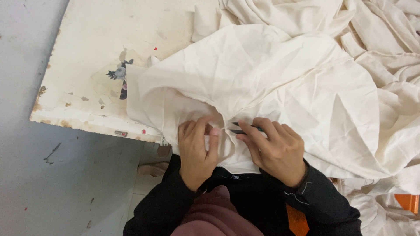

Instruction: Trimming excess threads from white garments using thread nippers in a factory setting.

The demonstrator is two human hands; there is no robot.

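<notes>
Left hand: the left hand [197, 148] is in the lower middle of the frame, its fingers curled and pinching a fold of the cream cloth [262, 83] at the table edge.
Right hand: the right hand [273, 146] is just beside it, to the right, closed around a thin dark tool [242, 127]; only a short piece of the tool shows between the fingers, so I cannot tell what kind it is.
Cloth: it covers the middle and the right side of the frame in big wrinkled folds, and one part hangs over the near edge of the table under both hands.
Table: the worn white table [87, 57] is bare in the upper left, with chipped spots along its edge.
Small things: a dark flower-like scrap [119, 72] lies on the table just left of the cloth's edge.
Floor: grey floor [52, 175] fills the left and lower left.
In the way: the folds hide most of the table top on the right side.
Sleeves: black sleeves [315, 192] cover both wrists at the bottom.
Orange thing: an orange piece [409, 202] shows at the lower right edge, half under cloth.
</notes>
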